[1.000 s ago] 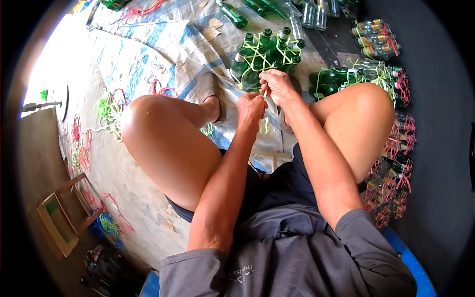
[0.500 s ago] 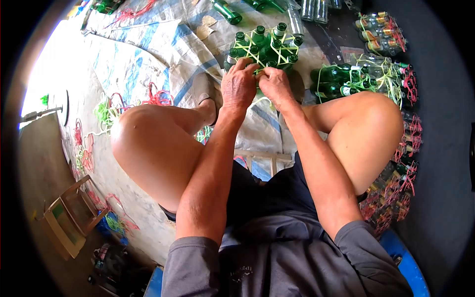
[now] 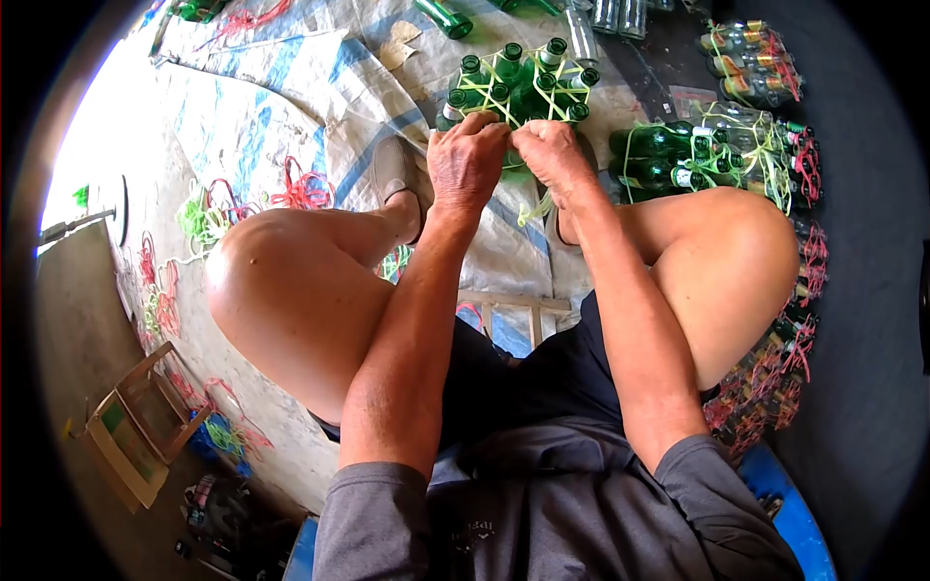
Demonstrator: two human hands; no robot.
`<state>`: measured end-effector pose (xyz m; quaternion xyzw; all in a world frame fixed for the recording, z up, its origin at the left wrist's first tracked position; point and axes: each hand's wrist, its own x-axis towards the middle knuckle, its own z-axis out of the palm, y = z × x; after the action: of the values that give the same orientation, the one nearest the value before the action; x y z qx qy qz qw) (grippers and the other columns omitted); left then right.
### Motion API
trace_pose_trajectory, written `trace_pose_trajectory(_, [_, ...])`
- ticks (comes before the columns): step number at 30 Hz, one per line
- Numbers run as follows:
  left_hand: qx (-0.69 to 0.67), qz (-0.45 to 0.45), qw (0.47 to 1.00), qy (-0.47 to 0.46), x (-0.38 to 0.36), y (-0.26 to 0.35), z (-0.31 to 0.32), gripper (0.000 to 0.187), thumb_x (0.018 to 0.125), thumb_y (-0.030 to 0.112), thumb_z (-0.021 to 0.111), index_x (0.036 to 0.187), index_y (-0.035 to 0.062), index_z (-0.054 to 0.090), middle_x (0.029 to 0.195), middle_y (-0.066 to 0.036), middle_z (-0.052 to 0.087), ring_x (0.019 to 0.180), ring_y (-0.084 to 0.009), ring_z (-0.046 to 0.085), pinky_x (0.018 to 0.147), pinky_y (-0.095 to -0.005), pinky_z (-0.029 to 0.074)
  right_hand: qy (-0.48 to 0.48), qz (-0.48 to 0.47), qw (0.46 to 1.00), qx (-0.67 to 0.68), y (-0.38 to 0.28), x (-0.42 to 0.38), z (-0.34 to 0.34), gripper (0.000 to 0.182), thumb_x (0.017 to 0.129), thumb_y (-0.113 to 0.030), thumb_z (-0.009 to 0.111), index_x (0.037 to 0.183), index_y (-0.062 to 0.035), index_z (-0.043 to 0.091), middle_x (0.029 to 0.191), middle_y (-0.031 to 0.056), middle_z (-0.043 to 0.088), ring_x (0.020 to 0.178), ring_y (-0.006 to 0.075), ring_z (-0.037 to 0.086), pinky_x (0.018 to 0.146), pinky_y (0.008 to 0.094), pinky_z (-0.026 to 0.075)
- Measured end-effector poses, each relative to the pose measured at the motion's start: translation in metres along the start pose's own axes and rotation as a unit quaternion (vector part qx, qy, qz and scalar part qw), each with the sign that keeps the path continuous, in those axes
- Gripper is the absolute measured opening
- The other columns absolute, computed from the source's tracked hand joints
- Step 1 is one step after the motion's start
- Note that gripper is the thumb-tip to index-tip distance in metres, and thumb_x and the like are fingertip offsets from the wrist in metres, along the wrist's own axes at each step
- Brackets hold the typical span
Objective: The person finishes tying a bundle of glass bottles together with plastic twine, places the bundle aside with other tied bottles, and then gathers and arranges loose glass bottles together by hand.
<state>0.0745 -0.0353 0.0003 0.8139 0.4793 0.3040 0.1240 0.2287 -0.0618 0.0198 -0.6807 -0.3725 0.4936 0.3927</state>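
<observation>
At upper centre of the frame, a bundle of green bottles (image 3: 528, 97) was stood upright on a blue-&-white tarp (image 3: 291, 107), set roughly btwn the shoes (image 3: 394, 167), prob. so that it could be reached by both hands w/o much leaning. Its necks were crisscrossed w/ pale green cord (image 3: 532, 210), presumably so the bottles were held as one unit; a loose end was seen hanging under the R hand (image 3: 550, 155). The L hand (image 3: 465, 160) was held back-up at the bundle's near edge, fingers bent; the R hand was held just beside it, thumb & fingers drawn together, both apparently placed there b/c the cord was easily got at from that side. What was pinched, if anything, couldn't be told, b/c the fingertips were mostly hidden. At right of the frame, tied bottles (image 3: 659, 160) were laid on their sides, poss. to save them from tipping. At left, cord tangles (image 3: 201, 218) were spread about, maybe as spare stock. At top, a loose bottle (image 3: 444, 17) was laid near the bundle.
</observation>
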Motion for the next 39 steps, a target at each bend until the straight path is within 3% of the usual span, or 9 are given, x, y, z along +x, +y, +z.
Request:
trace_pose_trajectory(3, [-0.014,0.001,1.000,0.001,0.002,-0.001,0.001,0.013,0.091,0.021,0.079,0.103,0.0189,0.082,0.111,0.006,0.078,0.092,-0.0219,0.076,0.078,-0.0403,0.051,-0.038,0.045,0.995,0.076,-0.006,0.001,-0.007,0.021,0.089,-0.017,0.068,0.084,0.0024,0.074,0.076,0.0010,0.065,0.070,0.0100,0.054,0.062,0.0314,0.045])
trace_pose_trajectory(7, [-0.026,-0.007,1.000,-0.014,0.006,-0.002,0.001,0.011,0.091,0.019,0.077,0.101,0.0168,0.083,0.108,0.004,0.078,0.089,-0.0236,0.076,0.077,-0.0399,0.051,-0.075,0.066,0.990,0.100,-0.011,0.004,-0.015,0.020,0.089,-0.020,0.070,0.079,-0.0033,0.071,0.073,-0.0006,0.064,0.065,0.0089,0.052,0.057,0.0293,0.041])
trace_pose_trajectory(10, [-0.051,-0.033,0.998,-0.027,0.010,0.000,0.000,0.010,0.092,0.017,0.076,0.098,0.0139,0.083,0.105,0.001,0.079,0.089,-0.0274,0.076,0.077,-0.0411,0.055,-0.115,0.090,0.988,0.053,-0.021,0.003,-0.024,0.018,0.097,-0.026,0.071,0.087,-0.0116,0.068,0.077,-0.0074,0.058,0.059,0.0028,0.043,0.049,0.0227,0.027])
trace_pose_trajectory(15, [-0.119,-0.063,0.991,-0.021,0.013,0.001,-0.001,0.012,0.092,0.015,0.075,0.098,0.0090,0.084,0.104,-0.005,0.080,0.088,-0.0331,0.078,0.080,-0.0412,0.060,-0.160,0.083,0.983,-0.031,-0.041,-0.006,-0.040,0.023,0.101,-0.027,0.068,0.089,-0.0068,0.071,0.078,-0.0029,0.062,0.060,0.0046,0.048,0.051,0.0224,0.039])
trace_pose_trajectory(18, [-0.146,-0.077,0.986,-0.014,0.014,0.002,0.000,0.013,0.093,0.015,0.075,0.099,0.0076,0.084,0.105,-0.007,0.080,0.089,-0.0334,0.078,0.081,-0.0406,0.061,-0.170,0.081,0.976,-0.110,-0.048,-0.010,-0.048,0.024,0.101,-0.026,0.069,0.093,-0.0041,0.073,0.079,-0.0018,0.064,0.059,0.0059,0.051,0.050,0.0238,0.041])
trace_pose_trajectory(25, [-0.164,-0.114,0.980,-0.020,0.015,0.001,0.000,0.015,0.092,0.015,0.075,0.100,0.0074,0.084,0.107,-0.009,0.081,0.092,-0.0331,0.079,0.084,-0.0398,0.061,-0.178,0.105,0.973,-0.099,-0.057,-0.016,-0.049,0.021,0.103,-0.024,0.071,0.096,-0.0047,0.074,0.080,-0.0016,0.066,0.065,0.0075,0.061,0.057,0.0246,0.053])
trace_pose_trajectory(28, [-0.174,-0.129,0.976,-0.032,0.016,0.001,-0.002,0.017,0.091,0.016,0.075,0.102,0.0079,0.085,0.108,-0.010,0.082,0.094,-0.0337,0.079,0.086,-0.0400,0.061,-0.180,0.109,0.976,-0.051,-0.054,-0.014,-0.051,0.019,0.104,-0.023,0.072,0.097,-0.0051,0.074,0.080,-0.0020,0.066,0.068,0.0073,0.062,0.058,0.0256,0.055])
trace_pose_trajectory(35, [-0.180,-0.146,0.972,-0.049,0.018,-0.003,-0.002,0.020,0.090,0.017,0.073,0.104,0.0077,0.085,0.109,-0.014,0.081,0.098,-0.0353,0.078,0.089,-0.0404,0.061,-0.197,0.082,0.974,-0.074,-0.053,-0.015,-0.047,0.020,0.100,-0.025,0.079,0.096,-0.0051,0.077,0.082,-0.0052,0.066,0.072,0.0058,0.060,0.065,0.0258,0.054])
trace_pose_trajectory(39, [-0.189,-0.146,0.970,-0.040,0.018,-0.005,0.001,0.020,0.090,0.018,0.073,0.103,0.0075,0.085,0.106,-0.015,0.081,0.096,-0.0359,0.078,0.088,-0.0414,0.061,-0.174,-0.044,0.968,-0.173,-0.048,-0.008,-0.049,0.025,0.097,-0.027,0.081,0.097,-0.0023,0.081,0.084,-0.0046,0.069,0.074,0.0069,0.059,0.069,0.0286,0.051])
